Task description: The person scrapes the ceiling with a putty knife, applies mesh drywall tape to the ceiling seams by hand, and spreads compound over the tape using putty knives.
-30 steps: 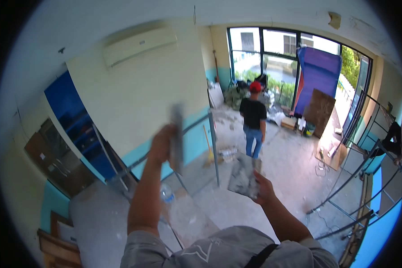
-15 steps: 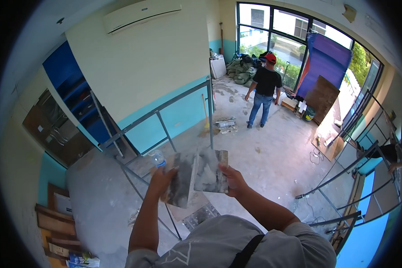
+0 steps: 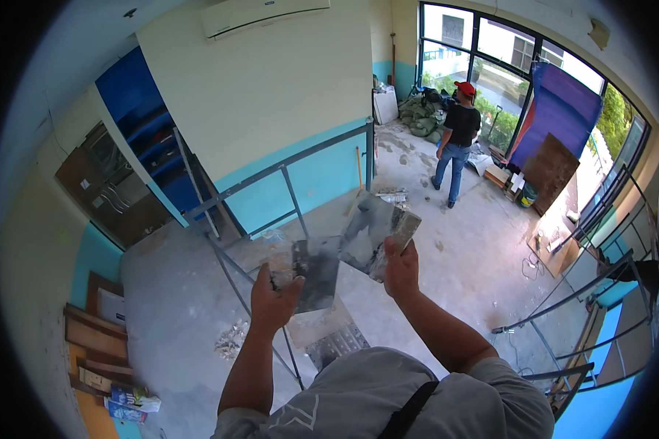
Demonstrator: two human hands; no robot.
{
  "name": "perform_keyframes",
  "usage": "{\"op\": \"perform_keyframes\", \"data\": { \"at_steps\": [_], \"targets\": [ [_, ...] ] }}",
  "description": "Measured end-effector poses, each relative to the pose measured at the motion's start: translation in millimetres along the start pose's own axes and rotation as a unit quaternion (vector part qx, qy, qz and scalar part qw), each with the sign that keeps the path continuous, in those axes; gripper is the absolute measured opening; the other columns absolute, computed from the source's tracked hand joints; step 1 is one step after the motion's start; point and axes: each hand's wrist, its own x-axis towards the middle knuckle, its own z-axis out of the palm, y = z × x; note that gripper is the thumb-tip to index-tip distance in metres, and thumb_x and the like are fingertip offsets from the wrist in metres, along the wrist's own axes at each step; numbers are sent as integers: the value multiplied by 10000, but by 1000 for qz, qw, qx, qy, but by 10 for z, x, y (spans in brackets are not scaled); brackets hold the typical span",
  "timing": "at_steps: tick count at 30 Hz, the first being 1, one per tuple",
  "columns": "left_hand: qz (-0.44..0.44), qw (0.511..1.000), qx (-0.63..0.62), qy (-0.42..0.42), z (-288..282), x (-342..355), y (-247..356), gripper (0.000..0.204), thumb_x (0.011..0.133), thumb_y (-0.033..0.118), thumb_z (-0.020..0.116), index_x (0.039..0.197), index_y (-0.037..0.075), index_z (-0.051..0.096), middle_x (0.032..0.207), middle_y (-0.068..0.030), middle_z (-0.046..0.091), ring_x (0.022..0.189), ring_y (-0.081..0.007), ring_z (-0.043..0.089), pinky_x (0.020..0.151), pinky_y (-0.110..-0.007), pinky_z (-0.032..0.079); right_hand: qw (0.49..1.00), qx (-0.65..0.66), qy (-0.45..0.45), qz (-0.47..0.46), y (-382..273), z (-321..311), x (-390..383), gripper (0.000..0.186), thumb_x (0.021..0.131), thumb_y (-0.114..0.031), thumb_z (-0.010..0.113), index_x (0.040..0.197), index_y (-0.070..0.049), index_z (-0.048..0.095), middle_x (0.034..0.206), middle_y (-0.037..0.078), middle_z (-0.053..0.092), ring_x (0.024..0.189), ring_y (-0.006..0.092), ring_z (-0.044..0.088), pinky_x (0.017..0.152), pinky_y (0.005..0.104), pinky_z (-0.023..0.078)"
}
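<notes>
My left hand (image 3: 275, 301) is closed on the edge of a wide, flat scraper (image 3: 318, 276), its dark rectangular blade smeared with grey paste. In my right hand (image 3: 402, 272) is a second flat scraper (image 3: 365, 233), gripped by its thick, pale edge and raised a little higher. Whitish-grey paste clings to its blade. The two blades tilt toward each other at chest height, their near corners close together; I cannot tell if they touch.
Grey metal scaffold rails (image 3: 293, 164) stand ahead, with a perforated metal platform (image 3: 338, 347) below. More scaffold frame (image 3: 564, 314) is at right. A person (image 3: 458, 143) in a red cap walks far off. Debris (image 3: 231, 339) lies on the floor (image 3: 176, 293).
The right scraper has risen and turned away from the left one, which has moved slightly right. My view has shifted left. The person in the cap has stepped farther off.
</notes>
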Motion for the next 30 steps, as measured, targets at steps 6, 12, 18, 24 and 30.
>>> {"op": "perform_keyframes", "data": {
  "at_steps": [6, 12, 18, 24, 30],
  "targets": [
    [57, 987, 151, -10, -115, 251, 248, 428, 775, 255, 702, 1093, 6, 561, 941, -221, 651, 882, -353, 649, 749, -380, 505, 969, -240, -64, -16, -66, 404, -41, 207, 906, -180, 580, 1007, -7, 530, 826, 31, 606, 769, 105, 548, 661, 290, 457],
    [109, 967, 210, 100, -586, 561, 229, 464, 773, 297, 697, 1095, -10, 563, 971, -249, 644, 937, -421, 623, 813, -446, 499, 963, -201, -129, -121, 72, 671, 129, 266, 886, -129, 588, 1129, -30, 551, 891, 25, 621, 801, 97, 562, 704, 276, 474],
    [290, 907, -6, 306, -1597, 1580, 1084, 502, 795, 217, 723, 1196, 14, 499, 1017, -104, 611, 900, -188, 591, 794, -329, 484, 988, 42, -137, -58, 451, 735, 428, 351, 929, -157, 561, 1238, -26, 457, 1091, 63, 580, 966, 162, 569, 831, 324, 480],
    [492, 762, -371, 200, -3080, 2424, 2695, 712, 797, 202, 759, 1339, 17, 336, 1186, -99, 528, 1031, -204, 552, 846, -335, 486, 992, 84, -88, 16, 690, 725, 583, 374, 960, -208, 523, 1278, -38, 424, 1117, 87, 583, 958, 216, 599, 829, 376, 512],
    [557, 691, -459, 45, -3539, 3096, 4032, 568, 832, 117, 717, 1297, 26, 404, 1187, -86, 548, 1066, -242, 553, 868, -401, 496, 998, -33, -52, -13, 1049, 331, 750, 432, 947, -332, 551, 1244, -30, 467, 1048, 70, 562, 901, 154, 553, 723, 284, 485]
  ]
}}
